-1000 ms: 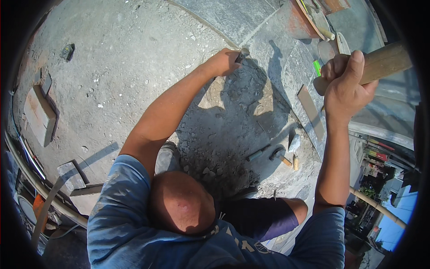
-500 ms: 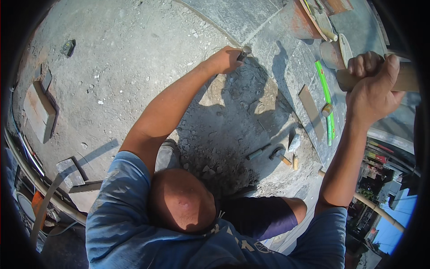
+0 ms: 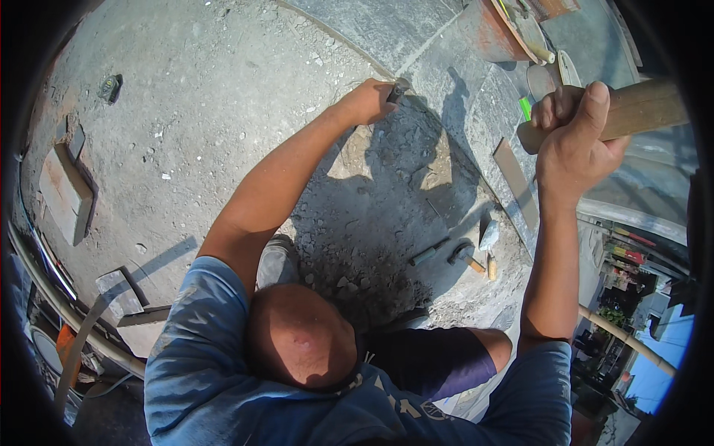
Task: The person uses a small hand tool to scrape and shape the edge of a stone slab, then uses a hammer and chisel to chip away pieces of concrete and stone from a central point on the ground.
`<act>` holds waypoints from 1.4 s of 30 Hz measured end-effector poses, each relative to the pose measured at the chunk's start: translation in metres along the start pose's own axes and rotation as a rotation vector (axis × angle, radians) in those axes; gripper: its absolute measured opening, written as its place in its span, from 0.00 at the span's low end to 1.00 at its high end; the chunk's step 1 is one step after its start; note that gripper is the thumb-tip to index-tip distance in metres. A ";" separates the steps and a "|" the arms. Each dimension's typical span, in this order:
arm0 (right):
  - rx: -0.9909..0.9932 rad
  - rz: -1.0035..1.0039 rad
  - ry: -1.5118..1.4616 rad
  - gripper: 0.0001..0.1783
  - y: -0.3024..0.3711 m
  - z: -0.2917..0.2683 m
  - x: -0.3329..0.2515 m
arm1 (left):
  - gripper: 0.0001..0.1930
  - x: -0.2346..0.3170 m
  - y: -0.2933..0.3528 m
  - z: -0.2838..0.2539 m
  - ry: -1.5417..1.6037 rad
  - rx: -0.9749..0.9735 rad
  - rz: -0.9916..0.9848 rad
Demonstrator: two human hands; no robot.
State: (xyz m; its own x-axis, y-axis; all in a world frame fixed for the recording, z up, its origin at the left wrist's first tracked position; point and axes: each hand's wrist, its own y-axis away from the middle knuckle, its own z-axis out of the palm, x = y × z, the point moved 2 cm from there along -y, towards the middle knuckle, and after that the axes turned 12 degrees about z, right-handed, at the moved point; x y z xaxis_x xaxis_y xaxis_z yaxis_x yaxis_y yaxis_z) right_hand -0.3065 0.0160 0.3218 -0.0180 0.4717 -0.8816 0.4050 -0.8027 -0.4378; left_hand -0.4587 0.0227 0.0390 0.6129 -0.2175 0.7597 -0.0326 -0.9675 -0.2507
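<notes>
My left hand point(image 3: 367, 102) is stretched forward, closed around a chisel point(image 3: 399, 90) whose dark metal end shows beyond the fingers. The chisel stands at the corner where grey floor tiles point(image 3: 372, 26) meet broken, rubble-strewn ground. Raised at the right, my right hand point(image 3: 576, 152) wraps round a thick wooden handle point(image 3: 645, 108); whatever head it carries cannot be seen. On the rubble lie a small hammer point(image 3: 466, 257), a pointed trowel point(image 3: 489, 235) and a dark-gripped tool point(image 3: 429, 253).
A brown strip point(image 3: 515, 182) lies along the tile edge, and a green level point(image 3: 525, 108) is mostly hidden behind my right hand. Buckets point(image 3: 494, 33) stand at the far right. A tape measure point(image 3: 111, 88) and a loose slab point(image 3: 65, 193) are at the left.
My right hand with the wooden handle has shifted left and slightly down, now covering most of the green level. The left hand and chisel have barely moved.
</notes>
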 end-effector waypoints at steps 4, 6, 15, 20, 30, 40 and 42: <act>-0.540 0.508 1.206 0.16 0.069 -0.041 0.084 | 0.15 -0.001 -0.006 0.009 -0.002 0.057 0.068; -0.505 0.524 1.125 0.17 0.059 -0.044 0.066 | 0.15 0.004 -0.006 0.006 -0.028 -0.038 -0.007; 0.055 0.230 0.206 0.15 0.016 -0.002 0.023 | 0.11 -0.005 -0.002 0.001 0.082 -0.042 0.006; -0.552 0.573 1.108 0.21 0.048 -0.028 0.077 | 0.12 -0.015 -0.001 0.013 0.019 -0.009 0.024; -0.241 0.212 0.773 0.18 0.044 -0.011 0.063 | 0.12 -0.004 -0.003 -0.001 0.119 0.009 0.084; -0.375 0.514 0.979 0.17 0.069 -0.032 0.046 | 0.03 -0.091 0.046 -0.007 0.868 0.245 -0.282; -0.280 0.598 0.918 0.17 0.076 -0.043 0.044 | 0.03 -0.077 0.051 -0.004 0.989 0.291 -0.277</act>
State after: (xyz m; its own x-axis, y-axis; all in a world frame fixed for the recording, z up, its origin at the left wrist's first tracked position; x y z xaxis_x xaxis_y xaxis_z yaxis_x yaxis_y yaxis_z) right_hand -0.2372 -0.0089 0.2578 0.8789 0.2217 -0.4224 0.3162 -0.9337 0.1678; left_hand -0.5104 -0.0108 -0.0299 -0.3470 -0.1291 0.9289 0.2800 -0.9596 -0.0287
